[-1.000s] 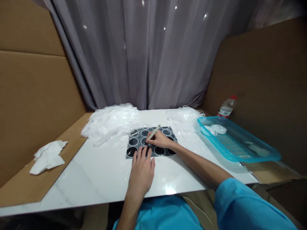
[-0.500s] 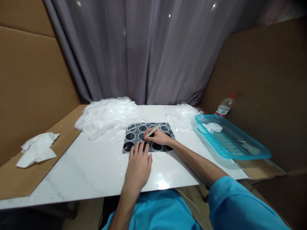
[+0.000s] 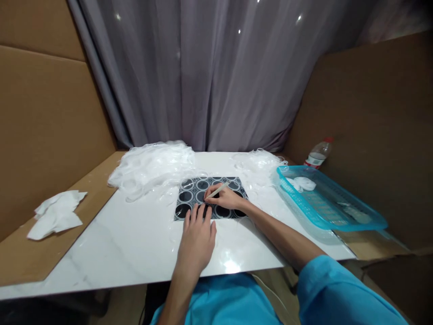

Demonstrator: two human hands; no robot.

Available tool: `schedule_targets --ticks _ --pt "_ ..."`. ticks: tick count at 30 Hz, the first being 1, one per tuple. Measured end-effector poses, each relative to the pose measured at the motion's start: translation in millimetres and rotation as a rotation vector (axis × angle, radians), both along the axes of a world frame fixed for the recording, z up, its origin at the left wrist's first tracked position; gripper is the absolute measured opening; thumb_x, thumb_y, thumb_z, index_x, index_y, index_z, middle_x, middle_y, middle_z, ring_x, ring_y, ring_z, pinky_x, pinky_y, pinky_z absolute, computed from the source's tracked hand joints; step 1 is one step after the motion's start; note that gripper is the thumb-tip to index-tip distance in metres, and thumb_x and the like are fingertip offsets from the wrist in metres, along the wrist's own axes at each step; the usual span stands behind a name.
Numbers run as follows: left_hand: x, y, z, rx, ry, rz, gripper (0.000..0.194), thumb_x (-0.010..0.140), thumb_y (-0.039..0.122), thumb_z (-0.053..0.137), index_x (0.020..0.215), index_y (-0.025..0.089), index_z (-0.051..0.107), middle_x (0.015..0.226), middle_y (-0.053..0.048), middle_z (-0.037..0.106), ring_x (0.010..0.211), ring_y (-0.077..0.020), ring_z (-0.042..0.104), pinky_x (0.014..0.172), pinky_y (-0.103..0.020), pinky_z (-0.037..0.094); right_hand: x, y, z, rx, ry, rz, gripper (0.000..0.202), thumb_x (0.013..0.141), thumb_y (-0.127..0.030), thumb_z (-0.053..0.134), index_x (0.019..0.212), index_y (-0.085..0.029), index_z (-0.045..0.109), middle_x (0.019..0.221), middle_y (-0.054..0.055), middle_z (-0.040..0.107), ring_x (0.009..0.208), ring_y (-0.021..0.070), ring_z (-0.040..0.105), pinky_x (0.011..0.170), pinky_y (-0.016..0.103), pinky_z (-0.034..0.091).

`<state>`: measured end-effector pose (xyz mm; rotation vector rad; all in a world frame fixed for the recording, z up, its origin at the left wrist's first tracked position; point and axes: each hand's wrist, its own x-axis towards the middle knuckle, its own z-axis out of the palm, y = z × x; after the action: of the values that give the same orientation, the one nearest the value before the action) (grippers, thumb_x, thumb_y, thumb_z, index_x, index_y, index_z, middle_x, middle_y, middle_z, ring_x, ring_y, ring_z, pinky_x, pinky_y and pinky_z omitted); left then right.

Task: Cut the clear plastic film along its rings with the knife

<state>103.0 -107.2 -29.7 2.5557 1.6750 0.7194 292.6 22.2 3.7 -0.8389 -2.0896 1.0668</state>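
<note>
Wht tbl (image 3: 135, 243): R hand (image 3: 225, 197) pinching pen-like tool (image 3: 218, 190) over patterned sheet (image 3: 195, 197); L hand (image 3: 196, 241) spread on nr edge.

White heaps (image 3: 154, 166) flank a gap; basket (image 3: 358, 225) blocks right.

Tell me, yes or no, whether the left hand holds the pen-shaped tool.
No, the right hand grips the pen-shaped tool, while the left hand touches the circle-patterned sheet.

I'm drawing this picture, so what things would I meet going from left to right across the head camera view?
Crumpled tissue, big white pile, pen-shaped stick, smaller white pile, blue basket.
</note>
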Motion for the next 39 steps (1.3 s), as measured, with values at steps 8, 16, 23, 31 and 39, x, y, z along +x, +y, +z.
schedule_targets --ticks 8,16,23,31,39 --pt "-0.4 -1.2 3.8 -0.018 0.029 0.001 0.051 0.115 0.031 0.037 0.162 0.017 0.054 0.166 -0.016 0.056 0.162 -0.0359 0.040 0.131 -0.064 0.036 1.7 -0.4 0.6 0.042 -0.044 0.010 0.023 0.099 -0.040 0.076 0.092 -0.019 0.079 0.091 0.005 0.079 0.083 0.0199 0.072 0.078 0.031 0.057" --pt "-0.6 0.7 0.8 -0.002 0.024 -0.008 0.051 0.115 0.032 0.037 0.162 0.018 0.053 0.164 -0.016 0.057 0.161 -0.0361 0.042 0.131 -0.063 0.037 1.1 -6.2 3.7 0.135 -0.106 0.000 0.016 0.101 -0.034 0.073 0.093 -0.021 0.078 0.090 0.004 0.078 0.083 0.0206 0.071 0.081 0.033 0.056" --pt "-0.7 1.3 0.0 0.001 0.025 -0.003 0.050 0.114 0.031 0.038 0.159 0.018 0.056 0.163 -0.015 0.058 0.160 -0.0357 0.043 0.131 -0.062 0.037 -3.4 -11.7 5.0 0.219 -0.165 -0.034 0.011 0.101 -0.026 0.069 0.095 -0.022 0.077 0.092 0.005 0.078 0.085 0.0212 0.070 0.081 0.033 0.054" --pt "-0.6 -0.5 2.9 -0.014 0.024 -0.006 0.051 0.115 0.031 0.038 0.162 0.017 0.052 0.165 -0.016 0.056 0.161 -0.0362 0.042 0.131 -0.063 0.036 -1.9 -10.0 5.3 0.135 -0.107 -0.030 0.016 0.102 -0.032 0.070 0.093 -0.020 0.077 0.091 0.004 0.078 0.083 0.0200 0.070 0.080 0.032 0.056" --pt "-1.0 -1.5 3.0 -0.015 0.029 -0.001 0.052 0.115 0.032 0.037 0.163 0.017 0.052 0.166 -0.016 0.056 0.161 -0.0360 0.042 0.132 -0.062 0.036 -2.0 -10.0 5.4 0.133 -0.089 -0.008 0.016 0.102 -0.033 0.069 0.094 -0.021 0.077 0.091 0.004 0.079 0.083 0.0209 0.071 0.080 0.033 0.056"
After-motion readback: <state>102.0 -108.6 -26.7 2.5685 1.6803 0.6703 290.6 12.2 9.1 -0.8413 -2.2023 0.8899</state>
